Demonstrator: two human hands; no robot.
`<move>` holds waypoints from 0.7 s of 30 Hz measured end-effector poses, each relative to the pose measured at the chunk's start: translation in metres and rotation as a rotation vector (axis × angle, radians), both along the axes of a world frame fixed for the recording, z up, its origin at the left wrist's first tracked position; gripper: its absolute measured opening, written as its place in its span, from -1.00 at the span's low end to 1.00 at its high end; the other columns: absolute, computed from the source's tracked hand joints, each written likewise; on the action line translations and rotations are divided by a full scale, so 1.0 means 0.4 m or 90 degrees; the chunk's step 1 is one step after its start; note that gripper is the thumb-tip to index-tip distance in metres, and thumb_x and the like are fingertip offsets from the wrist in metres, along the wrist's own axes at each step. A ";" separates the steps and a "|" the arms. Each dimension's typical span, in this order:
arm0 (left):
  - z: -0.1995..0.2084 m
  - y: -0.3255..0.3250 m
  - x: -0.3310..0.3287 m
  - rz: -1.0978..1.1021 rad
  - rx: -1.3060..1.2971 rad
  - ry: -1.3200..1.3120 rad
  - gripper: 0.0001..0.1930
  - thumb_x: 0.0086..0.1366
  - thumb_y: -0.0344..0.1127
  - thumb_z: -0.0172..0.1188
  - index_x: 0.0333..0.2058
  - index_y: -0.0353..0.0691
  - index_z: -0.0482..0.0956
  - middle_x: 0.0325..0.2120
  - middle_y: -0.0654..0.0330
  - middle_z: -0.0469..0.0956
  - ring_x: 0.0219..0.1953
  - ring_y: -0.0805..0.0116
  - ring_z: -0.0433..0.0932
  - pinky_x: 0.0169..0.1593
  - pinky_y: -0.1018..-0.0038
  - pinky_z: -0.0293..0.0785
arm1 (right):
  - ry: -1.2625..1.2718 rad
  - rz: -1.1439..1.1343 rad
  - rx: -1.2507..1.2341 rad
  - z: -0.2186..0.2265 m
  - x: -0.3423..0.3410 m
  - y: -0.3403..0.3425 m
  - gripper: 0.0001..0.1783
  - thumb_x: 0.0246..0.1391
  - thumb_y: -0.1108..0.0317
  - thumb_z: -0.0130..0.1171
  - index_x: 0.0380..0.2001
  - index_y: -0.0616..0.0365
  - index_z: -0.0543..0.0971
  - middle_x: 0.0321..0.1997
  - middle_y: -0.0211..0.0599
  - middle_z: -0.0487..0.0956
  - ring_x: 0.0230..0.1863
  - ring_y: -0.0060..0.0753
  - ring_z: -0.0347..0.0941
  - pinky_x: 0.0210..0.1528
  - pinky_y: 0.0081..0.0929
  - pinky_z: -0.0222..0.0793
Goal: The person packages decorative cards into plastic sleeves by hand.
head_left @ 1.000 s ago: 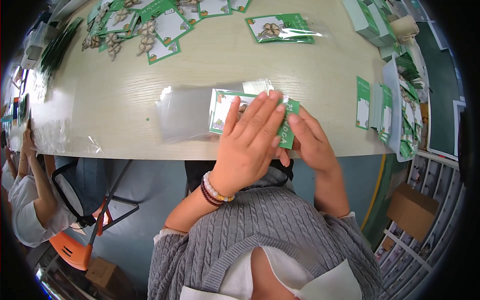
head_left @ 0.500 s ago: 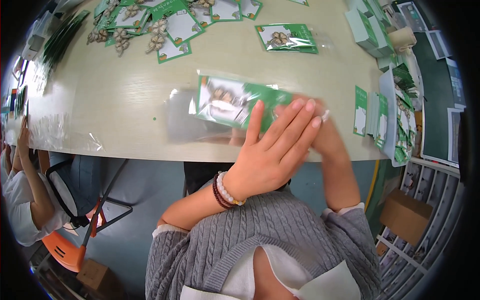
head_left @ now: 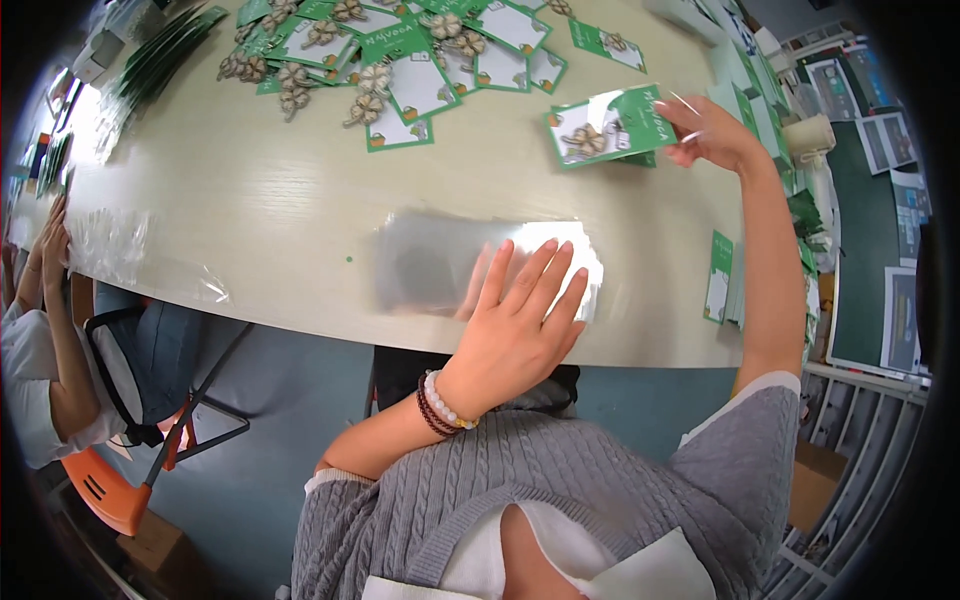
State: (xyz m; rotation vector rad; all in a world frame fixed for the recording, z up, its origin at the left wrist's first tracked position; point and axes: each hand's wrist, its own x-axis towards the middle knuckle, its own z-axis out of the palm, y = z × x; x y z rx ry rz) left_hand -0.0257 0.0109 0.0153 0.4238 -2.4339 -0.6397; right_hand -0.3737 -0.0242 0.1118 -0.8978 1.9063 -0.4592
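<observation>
My left hand (head_left: 515, 330) lies with its fingers spread on a stack of clear plastic bags (head_left: 425, 265) near the table's front edge. Farther off to the right, my right hand (head_left: 712, 135) pinches the end of a green-and-white card in a clear bag (head_left: 605, 128). A bronze-coloured, flower-shaped ornament (head_left: 586, 139) shows on that card. A bit of another green card peeks out below it, mostly covered.
Loose green-and-white cards (head_left: 420, 85) with flower ornaments are heaped at the back. Long green strips (head_left: 150, 65) and more clear bags (head_left: 115, 240) lie to the left, by a co-worker's hands (head_left: 50, 245). Cards stand (head_left: 718, 275) at the right edge near several boxes.
My right hand has carried the bagged card from beside my left hand to the back right, over the packet lying there. The left hand has come down onto the bag stack.
</observation>
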 end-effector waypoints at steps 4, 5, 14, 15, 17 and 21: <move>-0.014 -0.026 0.009 0.008 -0.006 -0.044 -0.55 0.13 -0.24 0.23 0.00 -0.25 0.45 0.13 -0.01 0.32 0.19 0.07 0.29 0.25 0.11 0.16 | -0.050 -0.087 0.117 0.002 -0.139 -0.040 -0.67 0.16 0.06 0.13 -0.43 0.12 0.51 -0.54 -0.44 0.51 -0.67 -0.69 0.31 -0.61 -0.73 0.31; -0.022 -0.030 0.012 0.013 -0.012 -0.044 -0.56 0.13 -0.24 0.23 -0.01 -0.25 0.46 0.11 -0.01 0.34 0.18 0.07 0.30 0.24 0.14 0.19 | 0.000 -0.012 0.121 0.003 -0.113 -0.058 -0.71 0.17 0.11 0.09 -0.45 0.11 0.48 -0.62 -0.47 0.43 -0.70 -0.67 0.30 -0.67 -0.69 0.25; -0.017 -0.064 0.021 -0.010 -0.018 -0.063 -0.49 0.01 -0.15 0.30 -0.07 -0.27 0.49 0.08 0.03 0.37 0.09 0.15 0.37 0.09 0.25 0.30 | 0.386 0.281 -0.113 0.031 -0.065 -0.362 -0.76 0.10 0.13 0.11 -0.44 0.06 0.47 -0.60 -0.49 0.45 -0.64 -0.64 0.36 -0.57 -0.66 0.31; -0.016 -0.066 0.022 -0.007 -0.019 -0.064 -0.49 0.01 -0.15 0.30 -0.07 -0.27 0.49 0.08 0.03 0.37 0.09 0.15 0.37 0.09 0.25 0.30 | 0.302 0.284 -0.217 0.007 0.003 -0.415 -0.76 0.09 0.11 0.13 -0.42 0.05 0.48 -0.56 -0.50 0.46 -0.60 -0.64 0.38 -0.57 -0.65 0.31; -0.012 -0.071 0.020 -0.012 -0.031 -0.077 -0.50 0.01 -0.14 0.28 -0.09 -0.27 0.48 0.08 0.05 0.36 0.07 0.18 0.38 0.06 0.27 0.30 | 0.335 0.447 -0.444 -0.043 0.069 -0.505 -0.66 0.09 0.06 0.13 -0.40 0.16 0.49 -0.56 -0.36 0.50 -0.60 -0.50 0.41 -0.52 -0.53 0.31; -0.012 -0.076 0.018 -0.026 -0.047 -0.093 -0.55 0.03 -0.16 0.25 -0.12 -0.27 0.50 0.07 0.07 0.38 0.06 0.21 0.38 0.04 0.29 0.31 | 0.583 0.423 -0.003 -0.052 0.204 -0.674 -0.47 -0.12 -0.07 0.30 -0.42 0.27 0.56 -0.52 -0.17 0.56 -0.47 -0.30 0.48 -0.41 -0.36 0.33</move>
